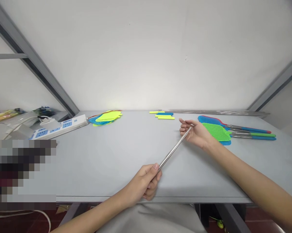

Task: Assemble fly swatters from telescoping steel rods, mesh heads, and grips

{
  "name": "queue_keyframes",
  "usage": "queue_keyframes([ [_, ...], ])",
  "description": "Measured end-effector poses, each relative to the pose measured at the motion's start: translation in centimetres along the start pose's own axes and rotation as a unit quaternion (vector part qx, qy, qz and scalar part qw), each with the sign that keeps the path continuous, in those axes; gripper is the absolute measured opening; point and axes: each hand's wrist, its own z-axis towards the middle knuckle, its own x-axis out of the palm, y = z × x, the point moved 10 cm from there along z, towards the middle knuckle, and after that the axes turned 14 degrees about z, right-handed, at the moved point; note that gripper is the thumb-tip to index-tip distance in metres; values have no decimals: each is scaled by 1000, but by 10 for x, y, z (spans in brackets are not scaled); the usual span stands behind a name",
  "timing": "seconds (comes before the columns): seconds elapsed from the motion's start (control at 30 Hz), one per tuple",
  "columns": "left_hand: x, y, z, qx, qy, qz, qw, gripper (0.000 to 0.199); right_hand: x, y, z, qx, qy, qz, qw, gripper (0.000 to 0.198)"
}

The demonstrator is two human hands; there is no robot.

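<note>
My left hand is closed around the lower end of a slim metal tube, just above the front edge of the table. The tube slants up and away to the right. At its far end, my right hand is turned palm up with its fingers loosely bent and apart. The tube's tip lies against or just over that palm; whether it touches cannot be made out. Beyond my right wrist lie finished-looking fly swatters, with a green mesh head, a blue head and metal shafts with coloured grips.
Short yellow and blue sleeves lie near the wall, beside a bundle of long metal rods. Loose yellow and blue swatter heads are stacked at the left, by a white power strip. Grey frame posts flank the table.
</note>
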Motion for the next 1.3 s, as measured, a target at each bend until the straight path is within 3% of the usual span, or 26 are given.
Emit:
queue_keyframes([
  [0.23,-1,0,0,-5,-6,-5,1000,35,-1,-14,3,34,16,-25,999,38],
  [0.5,-9,2,1,-10,-47,-58,997,31,21,-18,-7,43,105,-48,992,34],
  [0.67,-9,2,2,-6,-47,-63,997,31,25,-21,-11,59,120,-76,988,26],
  [0.93,-8,1,1,-8,-49,-52,997,31,25,-17,-6,4,125,-157,980,18],
  [1.3,-10,-3,0,22,-65,-34,997,31,31,-16,-10,-7,129,-187,974,20],
])
